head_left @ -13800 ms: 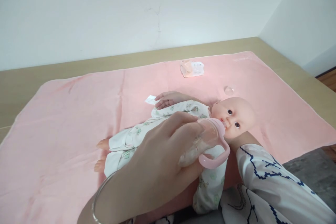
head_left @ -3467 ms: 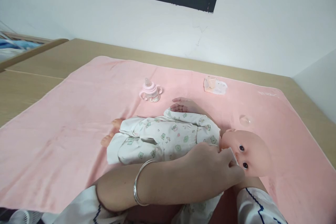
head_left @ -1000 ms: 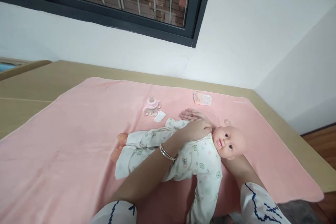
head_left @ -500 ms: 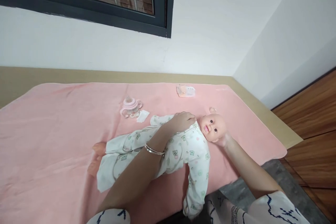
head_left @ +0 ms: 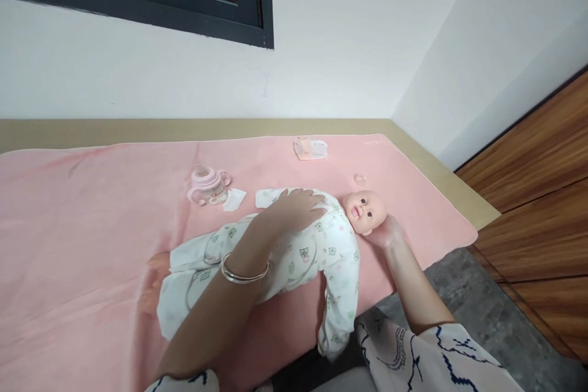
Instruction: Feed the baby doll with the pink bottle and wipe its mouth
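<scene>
A baby doll (head_left: pixel 331 251) in a white printed romper lies on its back on a pink blanket (head_left: pixel 92 208), head to the right. My left hand (head_left: pixel 296 208), with a silver bangle on the wrist, rests flat on the doll's chest near its far shoulder, fingers spread. My right hand (head_left: pixel 388 234) cups the underside of the doll's head (head_left: pixel 365 211). A pink handled baby bottle (head_left: pixel 206 184) stands on the blanket beyond the doll, with a small white wipe (head_left: pixel 235 199) beside it.
A small pink-and-white packet (head_left: pixel 311 148) lies near the blanket's far edge, and a clear cap (head_left: pixel 359 179) sits above the doll's head. The blanket covers a tan table (head_left: pixel 436 165) against a white wall. Wooden panelling and grey floor are to the right.
The view has swung right. My left hand stays on the doll's chest with its fingers spread wider; my right hand still holds the head. The bottle and wipe have not moved.
</scene>
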`<state>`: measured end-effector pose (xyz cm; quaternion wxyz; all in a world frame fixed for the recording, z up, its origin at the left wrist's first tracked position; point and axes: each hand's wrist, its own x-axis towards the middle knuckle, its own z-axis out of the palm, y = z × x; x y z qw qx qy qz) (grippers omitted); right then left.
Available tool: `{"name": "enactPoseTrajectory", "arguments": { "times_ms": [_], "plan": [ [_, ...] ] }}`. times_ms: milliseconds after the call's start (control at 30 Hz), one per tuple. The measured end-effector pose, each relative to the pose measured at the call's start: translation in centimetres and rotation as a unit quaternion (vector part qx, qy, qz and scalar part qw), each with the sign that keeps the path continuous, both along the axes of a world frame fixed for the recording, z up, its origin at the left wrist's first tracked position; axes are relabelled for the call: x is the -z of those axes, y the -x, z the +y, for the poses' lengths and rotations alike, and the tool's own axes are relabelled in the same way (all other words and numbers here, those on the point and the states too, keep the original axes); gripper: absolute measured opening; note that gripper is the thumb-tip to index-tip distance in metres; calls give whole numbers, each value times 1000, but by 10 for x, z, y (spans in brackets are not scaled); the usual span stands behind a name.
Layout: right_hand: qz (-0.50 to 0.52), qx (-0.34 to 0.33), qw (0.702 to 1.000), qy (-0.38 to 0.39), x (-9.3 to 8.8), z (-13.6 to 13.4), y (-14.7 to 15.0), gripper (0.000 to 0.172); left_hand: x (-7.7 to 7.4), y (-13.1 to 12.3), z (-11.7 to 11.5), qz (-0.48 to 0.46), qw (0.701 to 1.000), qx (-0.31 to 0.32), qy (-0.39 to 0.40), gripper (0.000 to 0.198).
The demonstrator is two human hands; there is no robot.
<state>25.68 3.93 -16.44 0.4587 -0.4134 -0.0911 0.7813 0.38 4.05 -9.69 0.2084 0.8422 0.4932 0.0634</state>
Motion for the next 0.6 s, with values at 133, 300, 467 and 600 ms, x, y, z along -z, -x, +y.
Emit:
{"name": "enactPoseTrajectory", "arguments": {
  "times_ms": [133,300,467,600],
  "plan": [
    [-47,12,999,23,10,5,-23,43,-9,7,-9,-9,1000,15,23,39],
    [-161,158,973,-56,-7,50,-55,19,-15,14,-17,-13,999,13,33,40],
    [-520,64,812,-257,-25,116,-65,36,-18,18,-25,-2,1000,10,20,40],
    [-658,-166,674,-292,-25,147,-51,62,-17,23,-33,3,1000,0,-2,38]
  ]
}}
